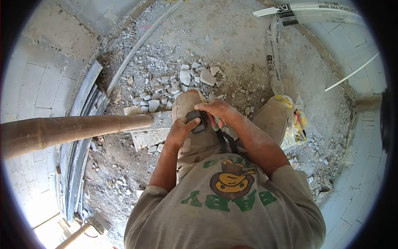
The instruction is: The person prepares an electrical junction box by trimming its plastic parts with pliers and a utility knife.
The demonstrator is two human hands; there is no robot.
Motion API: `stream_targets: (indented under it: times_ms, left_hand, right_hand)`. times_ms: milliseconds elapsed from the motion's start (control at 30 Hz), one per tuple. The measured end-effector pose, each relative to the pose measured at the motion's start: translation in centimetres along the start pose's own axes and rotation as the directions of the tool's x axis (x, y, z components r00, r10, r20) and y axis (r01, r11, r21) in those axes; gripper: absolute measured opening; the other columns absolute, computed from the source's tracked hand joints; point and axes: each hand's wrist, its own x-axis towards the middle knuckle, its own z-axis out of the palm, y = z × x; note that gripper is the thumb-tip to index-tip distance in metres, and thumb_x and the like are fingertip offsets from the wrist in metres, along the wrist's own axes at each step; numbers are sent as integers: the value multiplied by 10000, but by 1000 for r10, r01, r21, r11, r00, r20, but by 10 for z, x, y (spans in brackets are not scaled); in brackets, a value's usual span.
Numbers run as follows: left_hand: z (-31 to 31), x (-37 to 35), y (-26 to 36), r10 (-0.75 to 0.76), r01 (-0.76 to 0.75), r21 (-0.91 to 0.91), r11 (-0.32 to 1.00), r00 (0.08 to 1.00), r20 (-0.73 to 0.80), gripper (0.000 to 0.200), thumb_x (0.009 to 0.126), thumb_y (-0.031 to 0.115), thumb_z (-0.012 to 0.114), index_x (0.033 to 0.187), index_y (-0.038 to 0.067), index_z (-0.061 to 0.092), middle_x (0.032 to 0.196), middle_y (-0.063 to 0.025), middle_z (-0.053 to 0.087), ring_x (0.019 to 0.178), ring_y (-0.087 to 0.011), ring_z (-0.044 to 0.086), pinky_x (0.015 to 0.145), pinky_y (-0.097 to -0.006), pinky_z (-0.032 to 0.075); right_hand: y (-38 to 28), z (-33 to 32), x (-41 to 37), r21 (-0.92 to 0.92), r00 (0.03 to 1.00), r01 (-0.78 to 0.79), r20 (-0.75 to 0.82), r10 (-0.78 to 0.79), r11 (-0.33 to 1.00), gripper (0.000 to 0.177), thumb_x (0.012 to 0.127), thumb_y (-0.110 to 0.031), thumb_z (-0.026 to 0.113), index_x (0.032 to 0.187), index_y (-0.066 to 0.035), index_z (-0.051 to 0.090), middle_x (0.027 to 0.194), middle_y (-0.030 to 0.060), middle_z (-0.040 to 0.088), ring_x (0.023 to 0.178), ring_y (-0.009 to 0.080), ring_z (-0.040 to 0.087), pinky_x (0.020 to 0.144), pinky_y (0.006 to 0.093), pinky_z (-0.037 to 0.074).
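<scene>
A small black rectangular box point(197, 121), its exact kind not clear, is held over my bent leg. My left hand point(180, 133) grips it from the side, with the thumb lying across its face. The fingers of my right hand point(218, 111) bend over its upper edge. Something green point(216, 120) shows under the right palm, mostly hidden. Below the right hand, a black strap point(224, 143) hangs in a loop near my waist.
Broken stones point(174, 85) lie in front of me. A bamboo pole point(78, 132) slants in from the left, above a rough board point(153, 138). Metal strips point(83, 120) lean on the left wall. A plastic bag point(295, 128) sits at right; white pipes point(315, 7) lie beyond.
</scene>
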Motion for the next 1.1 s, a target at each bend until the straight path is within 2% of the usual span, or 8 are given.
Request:
stream_targets:
  times_ms: [100, 167, 367, 567, 767, 800, 967, 1100]
  left_hand:
    - [-6, 2, -2, 52, -58, 191, 980, 998, 35, 350, 891, 214, 673, 1161, -6, 639, 1038, -33, 659, 915, -112, 587, 844, -273, 451]
    - [-4, 4, 1, 2, -7, 61, 998, 997, 73, 384, 887, 172, 672, 1197, -43, 601, 1078, -84, 660, 987, -152, 606, 918, -303, 446]
    - [3, 11, -3, 8, 5, -123, 992, 994, 105, 387, 857, 138, 690, 1195, -29, 602, 1092, -86, 658, 1022, -183, 602, 947, -327, 425]
    - [13, 5, 3, -9, 9, -22, 1000, 1000, 13, 387, 859, 159, 682, 1190, -25, 605, 1090, -74, 657, 1014, -172, 602, 932, -320, 430]
    - [4, 8, -2, -2, 2, 1, 1000, 999, 53, 372, 862, 166, 686, 1177, -18, 615, 1071, -65, 663, 992, -168, 609, 929, -323, 441]
    - [4, 10, -3, -1, 1, 2, 1000, 999, 52, 372, 862, 166, 686, 1177, -18, 615, 1071, -65, 663, 992, -168, 609, 929, -323, 441]
    - [4, 15, -3, -50, 63, -137, 989, 994, 96, 336, 861, 111, 675, 1163, -26, 618, 1067, -74, 667, 975, -168, 617, 917, -318, 450]
    - [9, 10, 0, -12, 22, -121, 992, 997, 82, 335, 867, 129, 671, 1157, -32, 619, 1065, -75, 665, 971, -166, 616, 913, -316, 451]
  right_hand:
    - [-2, -1, -1, -1, 1000, 14, 0, -14, 1000, 620, 810, -556, 634, 816, 64, 664, 511, 178, 580, 382, 271, 586, 285, 385, 455]
    - [0, 0, 1, 21, 1000, 20, -1, -20, 1000, 617, 810, -551, 636, 820, 65, 665, 508, 180, 578, 382, 272, 588, 282, 384, 454]
    - [5, -3, 2, 46, 1000, 27, -16, -26, 999, 612, 823, -539, 626, 834, 72, 669, 509, 186, 580, 370, 273, 580, 282, 379, 457]
    - [4, -4, -1, 62, 999, 32, -19, -31, 998, 592, 819, -530, 638, 811, 60, 685, 502, 171, 575, 364, 256, 575, 290, 355, 454]
    - [5, -5, -3, 61, 1000, 17, -5, -16, 998, 590, 822, -534, 631, 833, 53, 692, 504, 171, 579, 360, 246, 571, 289, 351, 451]
    - [7, -4, -3, 74, 999, 12, -35, -10, 997, 607, 814, -543, 621, 767, 59, 685, 513, 179, 586, 357, 258, 569, 299, 356, 451]
    - [11, -5, 0, 63, 998, 11, -64, -7, 998, 625, 806, -550, 609, 695, 62, 677, 522, 186, 592, 357, 268, 569, 314, 367, 453]
    - [7, -3, 0, 56, 998, 25, -64, -21, 998, 616, 803, -542, 618, 698, 63, 677, 524, 185, 594, 357, 268, 569, 311, 369, 448]
